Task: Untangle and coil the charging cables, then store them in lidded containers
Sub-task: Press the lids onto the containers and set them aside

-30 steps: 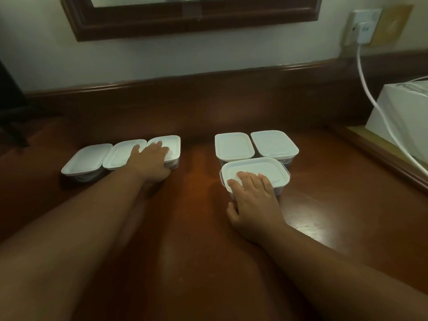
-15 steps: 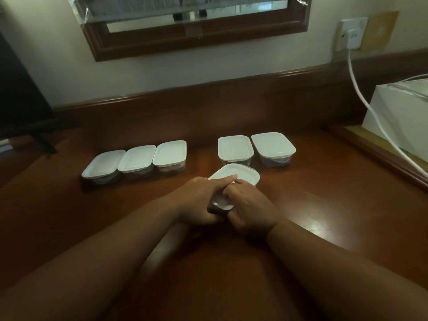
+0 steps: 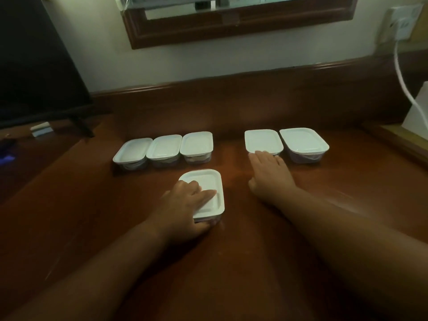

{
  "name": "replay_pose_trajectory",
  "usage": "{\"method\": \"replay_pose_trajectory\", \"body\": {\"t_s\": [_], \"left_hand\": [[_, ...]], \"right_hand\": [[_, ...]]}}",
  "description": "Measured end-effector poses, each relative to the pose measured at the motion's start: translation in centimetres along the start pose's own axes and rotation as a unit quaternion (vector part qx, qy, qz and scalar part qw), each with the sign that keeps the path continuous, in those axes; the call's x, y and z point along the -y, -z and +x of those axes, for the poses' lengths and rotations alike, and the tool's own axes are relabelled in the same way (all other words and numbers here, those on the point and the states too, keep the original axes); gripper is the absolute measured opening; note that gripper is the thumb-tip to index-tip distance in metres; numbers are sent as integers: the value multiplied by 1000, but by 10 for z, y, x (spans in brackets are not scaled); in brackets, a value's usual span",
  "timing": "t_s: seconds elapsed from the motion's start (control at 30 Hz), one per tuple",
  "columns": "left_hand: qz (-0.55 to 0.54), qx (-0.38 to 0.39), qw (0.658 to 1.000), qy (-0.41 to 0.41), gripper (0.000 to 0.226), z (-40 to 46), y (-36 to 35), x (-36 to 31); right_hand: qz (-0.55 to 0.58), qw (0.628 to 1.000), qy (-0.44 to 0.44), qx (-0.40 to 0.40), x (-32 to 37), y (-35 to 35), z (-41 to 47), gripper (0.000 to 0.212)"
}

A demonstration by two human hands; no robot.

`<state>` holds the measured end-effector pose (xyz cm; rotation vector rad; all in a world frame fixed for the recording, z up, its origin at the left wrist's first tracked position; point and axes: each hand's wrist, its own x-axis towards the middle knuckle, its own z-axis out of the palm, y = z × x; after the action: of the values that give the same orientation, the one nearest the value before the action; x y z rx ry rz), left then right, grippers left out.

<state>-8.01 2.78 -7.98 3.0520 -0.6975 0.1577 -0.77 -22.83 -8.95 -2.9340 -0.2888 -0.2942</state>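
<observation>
Several clear containers with white lids stand on the dark wooden desk (image 3: 231,262). Three form a row at the back left (image 3: 130,150) (image 3: 164,147) (image 3: 196,143), with coiled cables faintly visible through their walls. Two more stand at the back right (image 3: 264,140) (image 3: 303,140). A sixth lidded container (image 3: 208,184) sits alone, nearer to me. My left hand (image 3: 185,205) holds it, fingers across the lid and thumb curled round its near side. My right hand (image 3: 271,174) lies flat with straight fingers, fingertips touching the near edge of the left one of the back right pair.
A dark screen (image 3: 34,66) on a stand fills the far left. A wood-framed mirror (image 3: 231,26) hangs on the wall. A white cable (image 3: 403,82) runs from a wall socket (image 3: 403,22) down to a white box (image 3: 416,112) on a raised ledge at the right.
Both hands were together on the near container. My left hand has now slid it to the left, in front of the row of three. My right hand let go and reached forward.
</observation>
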Motion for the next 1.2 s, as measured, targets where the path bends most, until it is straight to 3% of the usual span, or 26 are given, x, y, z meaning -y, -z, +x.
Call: {"method": "replay_pose_trajectory", "body": {"t_s": [0.17,0.3,0.47,0.7,0.87,1.0,1.1,1.2], "left_hand": [[5,8,1000,16,84,-6,2,9],[12,18,999,36,83,-12,5,18],[21,36,997,57,84,-18,13,34],[-44,30,995,90,80,-40,18,59],[-54,48,992,101,81,-50,16,62],[-73,6,992,100,75,-56,7,69],[-139,-71,981,116,72,-62,5,80],[-204,-174,954,132,56,-62,10,98]], "right_hand": [[-30,997,-57,48,-7,-2,28,72],[33,998,-49,5,1,-2,21,45],[71,997,29,-25,0,6,-9,18],[-6,999,-45,-20,-9,17,-20,54],[-67,997,26,39,45,22,-30,83],[-96,990,2,99,85,12,-27,89],[-89,993,27,77,99,6,-20,72],[-39,991,112,59,104,0,-12,53]]}}
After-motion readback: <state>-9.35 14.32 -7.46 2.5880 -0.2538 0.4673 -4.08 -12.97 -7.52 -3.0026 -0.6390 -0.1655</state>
